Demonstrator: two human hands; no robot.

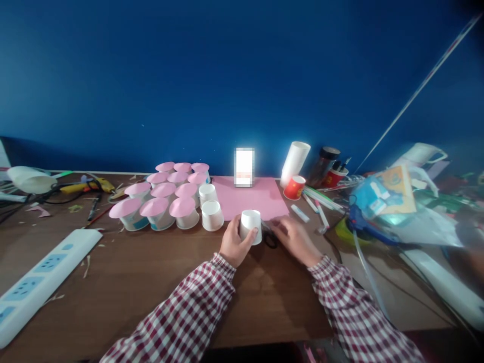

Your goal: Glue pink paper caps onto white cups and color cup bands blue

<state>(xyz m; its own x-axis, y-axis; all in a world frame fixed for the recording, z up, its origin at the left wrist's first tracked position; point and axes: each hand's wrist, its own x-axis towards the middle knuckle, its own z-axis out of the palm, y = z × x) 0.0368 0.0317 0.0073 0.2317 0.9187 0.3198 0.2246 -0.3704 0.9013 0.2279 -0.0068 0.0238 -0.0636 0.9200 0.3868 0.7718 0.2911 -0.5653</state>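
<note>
My left hand (235, 243) is wrapped round a small white paper cup (251, 225) that stands upside down on the brown table (151, 282), at the near edge of a pink paper sheet (251, 197). Right of the cup, my right hand (293, 238) lies on the table with its fingers curled over a dark object (269, 238) that looks like scissors; how it grips it is partly hidden. Both sleeves are red and white check.
Several upturned cups capped with pink discs (162, 199) stand left, with two plain white cups (212, 214). A power strip (38, 282) lies near left. A red cup (294, 187), pens (319, 201), a white roll (295, 161) and a cluttered pile (393, 201) sit right.
</note>
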